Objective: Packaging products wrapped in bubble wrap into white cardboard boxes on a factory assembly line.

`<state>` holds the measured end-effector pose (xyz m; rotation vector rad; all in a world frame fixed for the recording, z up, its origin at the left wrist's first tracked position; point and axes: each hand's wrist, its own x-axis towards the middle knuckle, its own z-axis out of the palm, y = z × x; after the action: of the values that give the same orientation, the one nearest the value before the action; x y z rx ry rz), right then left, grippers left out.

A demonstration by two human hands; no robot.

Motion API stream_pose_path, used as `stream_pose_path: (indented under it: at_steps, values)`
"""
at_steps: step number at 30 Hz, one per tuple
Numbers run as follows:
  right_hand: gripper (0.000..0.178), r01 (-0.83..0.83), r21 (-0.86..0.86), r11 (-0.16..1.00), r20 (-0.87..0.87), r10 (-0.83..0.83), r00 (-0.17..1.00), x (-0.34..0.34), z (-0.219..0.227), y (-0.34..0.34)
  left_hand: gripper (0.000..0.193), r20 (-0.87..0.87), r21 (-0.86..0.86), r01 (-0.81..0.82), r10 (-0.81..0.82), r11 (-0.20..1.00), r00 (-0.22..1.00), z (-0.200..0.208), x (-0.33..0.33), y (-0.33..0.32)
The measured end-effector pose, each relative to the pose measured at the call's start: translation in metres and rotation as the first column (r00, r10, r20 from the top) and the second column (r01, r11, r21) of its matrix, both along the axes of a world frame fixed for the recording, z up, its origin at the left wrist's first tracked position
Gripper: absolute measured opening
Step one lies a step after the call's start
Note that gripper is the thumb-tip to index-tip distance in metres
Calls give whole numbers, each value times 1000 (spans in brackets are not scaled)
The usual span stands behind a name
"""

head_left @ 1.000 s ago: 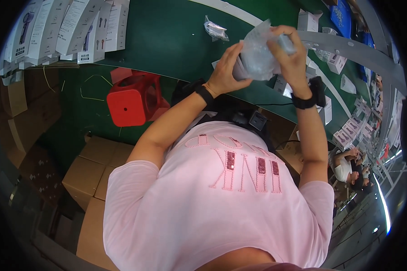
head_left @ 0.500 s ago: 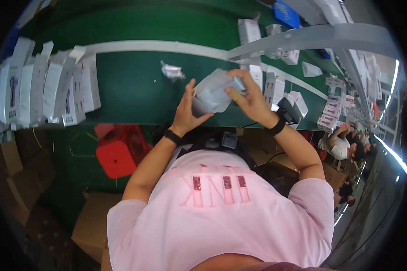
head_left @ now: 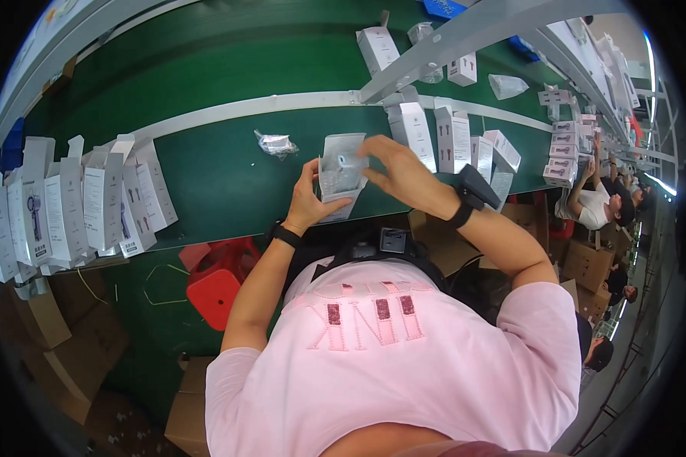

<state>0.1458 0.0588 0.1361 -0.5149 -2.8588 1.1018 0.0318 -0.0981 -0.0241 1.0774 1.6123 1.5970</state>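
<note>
My left hand [head_left: 306,202] is closed around a white carton [head_left: 335,204], steadying its left side and lower end with the top flap up. A clear plastic bag [head_left: 341,177] with a light-blue part inside sits in the carton's mouth. At the bag's right edge, the fingers and thumb of my right hand [head_left: 404,177] are curled about the plastic; their exact grip is partly unclear. On the green bench, left of the carton, lies a small clear plastic packet [head_left: 275,144].
Upright white cartons [head_left: 70,202] line the bench's left end. More cartons [head_left: 413,133] stand right of my hands, beside a metal post [head_left: 434,55]. A red stool [head_left: 219,283] is below the bench edge. Other people [head_left: 598,202] sit at far right.
The carton has turned more upright, its flap and mouth now showing, with the bag in its opening. My right hand has shifted slightly lower. The whole view has tilted.
</note>
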Motion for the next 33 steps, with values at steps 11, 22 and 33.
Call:
stream_pose_path:
  at_steps: [11, 22, 33]
  values:
    - [21, 287, -525, 801, -199, -443, 874, 14, 7, 72, 89, 1, -18, -267, 267, 964, 964, 37, -4, -46]
    - [111, 446, 57, 893, 87, -450, 889, -103, -166, 263, 90, 150, -209, -471, 504, 857, 851, 66, 9, -105]
    - [96, 657, 144, 740, -92, -651, 754, 51, -10, 180, 92, 136, -191, -399, 427, 897, 894, 65, 30, -61]
